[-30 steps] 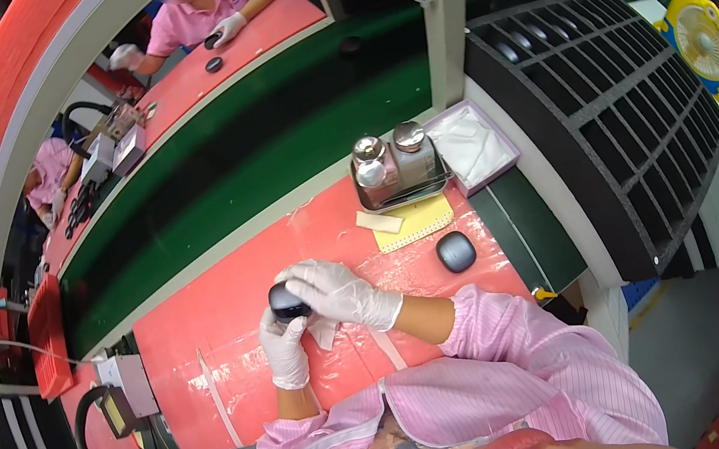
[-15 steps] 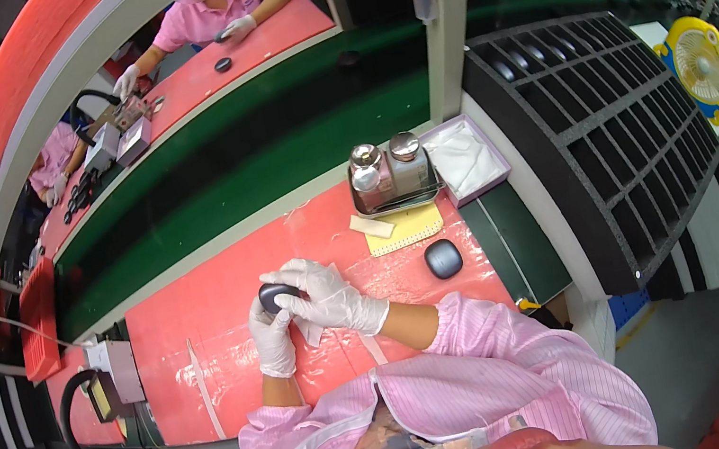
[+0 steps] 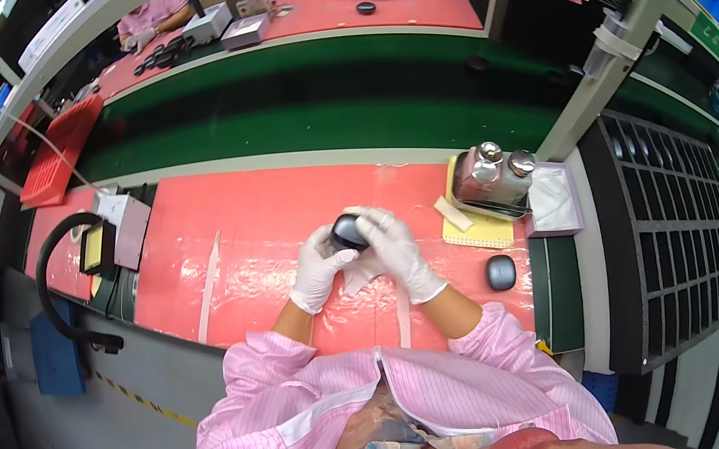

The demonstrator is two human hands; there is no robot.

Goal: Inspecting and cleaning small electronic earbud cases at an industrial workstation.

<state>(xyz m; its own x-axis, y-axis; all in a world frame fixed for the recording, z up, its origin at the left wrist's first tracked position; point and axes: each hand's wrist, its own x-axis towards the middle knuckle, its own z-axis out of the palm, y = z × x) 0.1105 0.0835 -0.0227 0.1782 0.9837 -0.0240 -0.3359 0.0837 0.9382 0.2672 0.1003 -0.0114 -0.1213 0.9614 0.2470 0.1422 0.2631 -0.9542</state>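
Observation:
A small dark rounded case (image 3: 347, 229), much like an earbud case, is held up over the red-covered bench (image 3: 261, 213). My left hand (image 3: 315, 271), in a white glove, grips its left side with thumb and fingers. From the right, my gloved right hand (image 3: 396, 256) has its fingers closed on the case's edge. A white cloth (image 3: 362, 272) hangs below the case between my hands; which hand holds it is unclear. Another dark case (image 3: 501, 273) lies on the bench to the right of my right hand.
Metal-capped bottles (image 3: 490, 173) stand in a tray beside a yellow pad (image 3: 480, 234) and a box of white wipes (image 3: 552, 200). A black divided rack (image 3: 671, 246) borders the right. A lamp (image 3: 97, 247) stands left. Across the green strip (image 3: 262, 107), co-workers sit.
My view has turned, so the bench and rack appear more upright. The case has been tilted and shows more of its broad face; both hands stay on it.

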